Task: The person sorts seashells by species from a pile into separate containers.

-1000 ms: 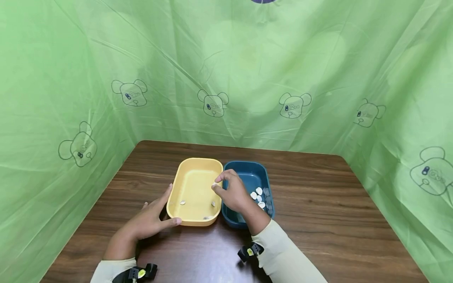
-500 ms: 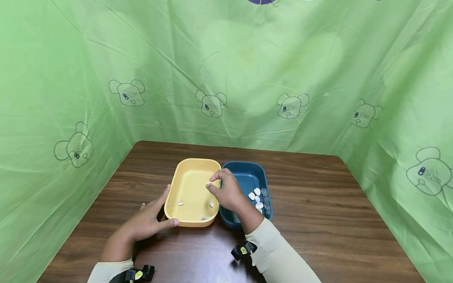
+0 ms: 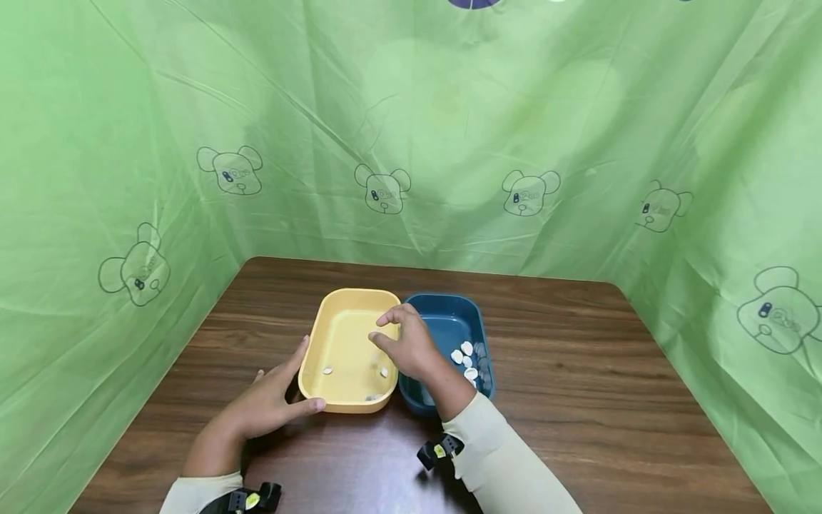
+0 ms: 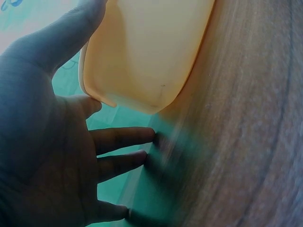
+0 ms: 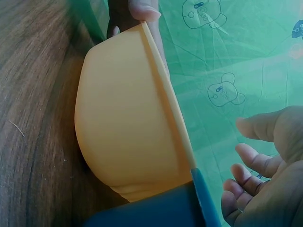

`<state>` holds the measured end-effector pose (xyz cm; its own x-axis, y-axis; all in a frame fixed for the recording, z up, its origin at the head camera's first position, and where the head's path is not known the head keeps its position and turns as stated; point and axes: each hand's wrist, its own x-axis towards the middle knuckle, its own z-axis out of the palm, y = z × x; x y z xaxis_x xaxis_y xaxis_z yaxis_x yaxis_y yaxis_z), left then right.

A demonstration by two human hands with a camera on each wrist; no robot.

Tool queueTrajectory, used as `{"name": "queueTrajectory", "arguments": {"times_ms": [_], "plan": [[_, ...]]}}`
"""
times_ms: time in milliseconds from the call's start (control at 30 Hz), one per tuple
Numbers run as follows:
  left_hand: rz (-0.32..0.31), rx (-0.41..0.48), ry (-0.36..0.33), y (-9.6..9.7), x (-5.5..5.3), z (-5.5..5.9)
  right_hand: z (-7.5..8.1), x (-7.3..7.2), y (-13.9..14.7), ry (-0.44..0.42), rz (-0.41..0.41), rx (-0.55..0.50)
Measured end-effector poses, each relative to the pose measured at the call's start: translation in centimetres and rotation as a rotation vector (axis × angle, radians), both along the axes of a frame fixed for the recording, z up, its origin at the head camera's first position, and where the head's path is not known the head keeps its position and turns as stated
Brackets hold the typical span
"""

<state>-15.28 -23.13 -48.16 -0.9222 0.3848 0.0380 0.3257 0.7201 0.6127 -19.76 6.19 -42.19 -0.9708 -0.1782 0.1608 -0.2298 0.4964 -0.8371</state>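
Note:
My left hand (image 3: 272,401) holds the near left corner of a yellow plastic container (image 3: 343,300), thumb at the near rim and forefinger along the left side. In the left wrist view its other fingers (image 4: 125,137) spread straight toward the table. My right hand (image 3: 414,346) hovers over the right rim of the yellow container, thumb and forefinger apart with nothing between them. Below it, a blurred pale piece (image 3: 374,363) is in the air or landing. A few small white oval pieces, shell-like, lie in the yellow container, one (image 3: 327,370) at left, another (image 3: 383,372) at right.
A dark blue container (image 3: 443,300) stands against the yellow one's right side. Several white shell-like pieces (image 3: 467,348) lie in it, reflected in its wall. Both are on a brown wood-grain table (image 3: 578,371). Green printed cloth (image 3: 449,93) hangs behind and at both sides.
My right hand has moved slightly left over the yellow container. Its thumb and forefinger have parted and let go of a small white piece, which drops. My left hand keeps its place on the container.

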Motion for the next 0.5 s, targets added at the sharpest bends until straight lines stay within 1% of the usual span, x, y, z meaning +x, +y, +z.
{"name": "queueTrajectory", "arguments": {"times_ms": [233,500], "plan": [[0.003,-0.002,-0.009,0.00,-0.01,-0.02,0.07,-0.03,0.25,-0.003,-0.002,0.008],[0.003,-0.009,-0.002,0.03,-0.07,0.20,0.41,0.37,0.53,-0.053,-0.013,-0.021]]}}
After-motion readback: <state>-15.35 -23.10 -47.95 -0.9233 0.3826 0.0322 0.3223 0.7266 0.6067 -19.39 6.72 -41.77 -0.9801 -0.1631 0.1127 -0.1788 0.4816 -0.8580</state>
